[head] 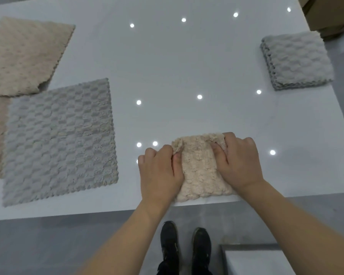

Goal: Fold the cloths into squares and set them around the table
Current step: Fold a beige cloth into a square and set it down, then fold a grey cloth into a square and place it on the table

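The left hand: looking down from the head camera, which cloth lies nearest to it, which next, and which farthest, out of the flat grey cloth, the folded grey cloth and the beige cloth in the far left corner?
From the left hand:
1. Flat grey cloth, spread just to its left.
2. Beige cloth, far left corner, beyond the flat grey one.
3. Folded grey cloth, far right side of the table.

The left hand and right hand cover both side edges of the beige cloth; fingertips hide under its far corners. Far left of the left hand, two beige cloths run off frame
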